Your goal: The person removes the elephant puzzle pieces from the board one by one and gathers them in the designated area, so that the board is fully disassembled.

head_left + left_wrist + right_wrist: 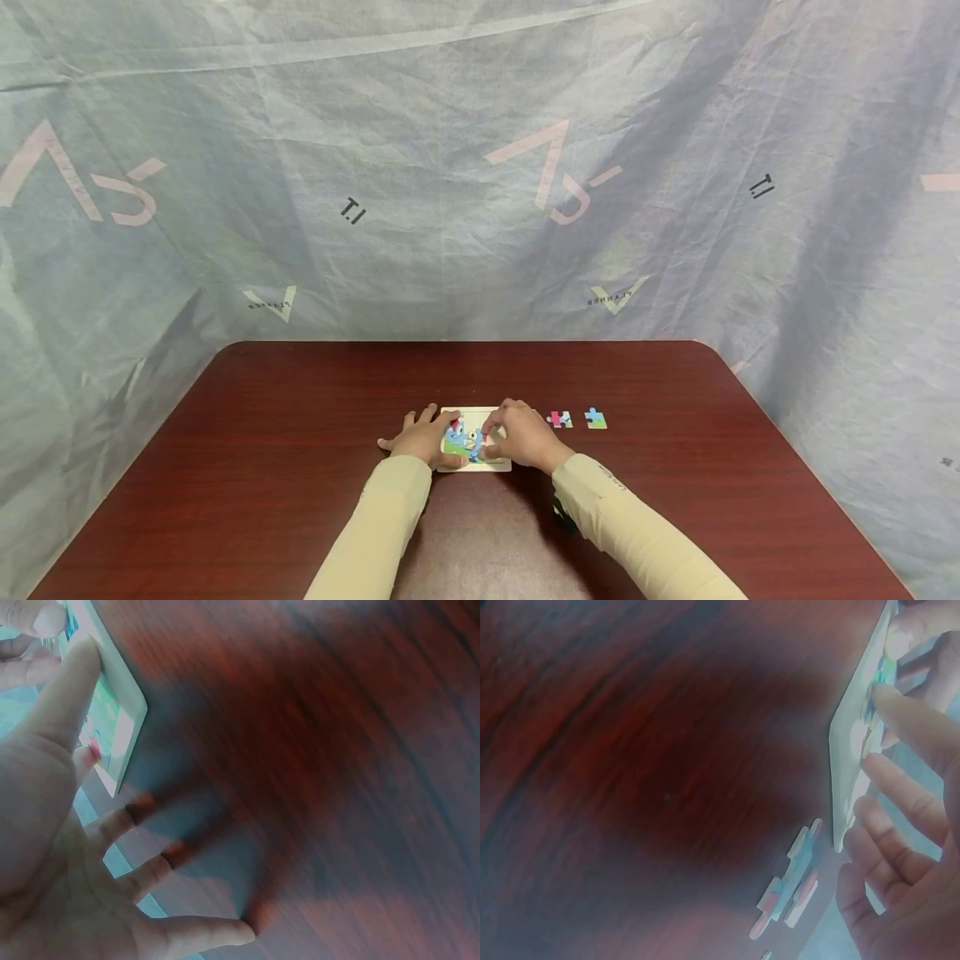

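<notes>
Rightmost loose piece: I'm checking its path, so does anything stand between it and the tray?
Yes. In the head view, the pink piece and the right hand stand between the rightmost piece and the tray. The pink piece lies flat, so it could probably be passed over.

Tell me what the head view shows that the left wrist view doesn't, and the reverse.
Only the head view: two loose jigsaw pieces, one pink and white, one blue and green, to the right of the puzzle board; also the left sleeve and the backdrop's printed lettering.
Only the left wrist view: the palm side of the left hand.
Both: the left hand, fingers of the right hand, the board and the reddish-brown table.
</notes>
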The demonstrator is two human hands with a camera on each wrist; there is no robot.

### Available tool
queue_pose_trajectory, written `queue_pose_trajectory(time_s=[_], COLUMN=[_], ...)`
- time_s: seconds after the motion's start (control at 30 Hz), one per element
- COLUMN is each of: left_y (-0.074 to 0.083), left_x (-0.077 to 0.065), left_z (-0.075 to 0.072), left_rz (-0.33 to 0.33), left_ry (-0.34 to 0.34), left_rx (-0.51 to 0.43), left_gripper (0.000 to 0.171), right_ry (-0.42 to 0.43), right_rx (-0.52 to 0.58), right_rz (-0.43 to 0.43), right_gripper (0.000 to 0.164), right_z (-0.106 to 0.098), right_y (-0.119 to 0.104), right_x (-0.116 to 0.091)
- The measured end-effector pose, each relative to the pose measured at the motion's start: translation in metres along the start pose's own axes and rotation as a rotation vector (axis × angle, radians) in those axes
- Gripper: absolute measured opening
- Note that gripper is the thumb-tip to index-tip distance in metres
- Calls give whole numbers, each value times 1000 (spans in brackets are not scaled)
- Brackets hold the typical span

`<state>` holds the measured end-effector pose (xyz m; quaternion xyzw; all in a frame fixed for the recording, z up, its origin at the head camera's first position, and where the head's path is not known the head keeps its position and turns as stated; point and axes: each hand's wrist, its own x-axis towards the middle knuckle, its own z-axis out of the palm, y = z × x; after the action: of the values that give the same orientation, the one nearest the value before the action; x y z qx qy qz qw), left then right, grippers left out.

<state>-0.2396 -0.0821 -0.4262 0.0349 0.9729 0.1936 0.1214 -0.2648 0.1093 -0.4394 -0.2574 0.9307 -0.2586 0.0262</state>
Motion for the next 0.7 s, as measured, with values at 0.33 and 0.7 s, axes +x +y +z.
queue_pose_trajectory(time_s=[0.33,0.7], left_y=[-1,-2], left_x=[2,2], left_z=[0,1], left_rz=[0,0], left_ry=[-3,-10], left_rx=[1,0], left_gripper=[77,78], right_ry=[-6,-14], right_rx=[29,86], right_rz=[8,26], right_gripper=[17,17], right_z=[0,-2], right_y=[1,2], right_x=[-1,-6])
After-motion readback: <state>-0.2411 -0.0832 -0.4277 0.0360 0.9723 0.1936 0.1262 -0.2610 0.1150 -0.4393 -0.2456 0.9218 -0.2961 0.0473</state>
